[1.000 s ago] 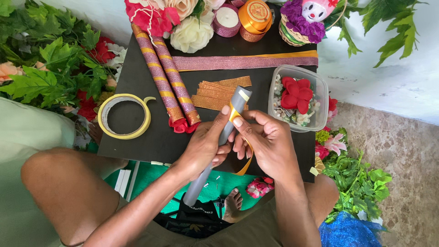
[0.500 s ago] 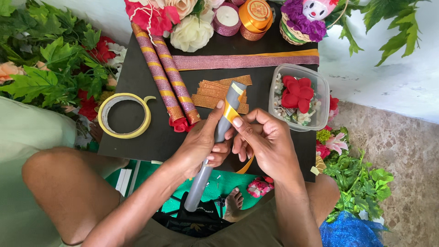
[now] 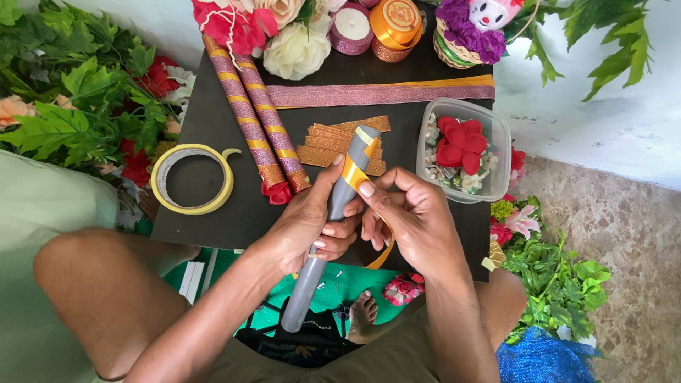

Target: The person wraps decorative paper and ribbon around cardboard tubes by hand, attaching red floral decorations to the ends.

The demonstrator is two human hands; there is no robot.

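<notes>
My left hand [image 3: 308,220] grips a long grey stick [image 3: 320,248] around its middle, tilted up toward the black board [image 3: 213,213]. My right hand [image 3: 411,213] presses an orange-gold ribbon [image 3: 355,170] against the stick's upper part with thumb and fingers. The ribbon winds round the stick near its top end, and its loose tail [image 3: 383,255] curls down below my right palm.
On the board lie two wrapped glitter sticks [image 3: 255,120], a yellow tape roll [image 3: 193,177], a pile of gold ribbon strips [image 3: 333,142], a pink glitter band [image 3: 383,93] and a clear box [image 3: 489,135] of red flowers. Artificial leaves and flowers surround it. My knee [image 3: 92,284] is left.
The ribbon now wraps the stick near its top, where earlier the grey end was bare. My right fingers have shifted along the stick; both hands stay in place.
</notes>
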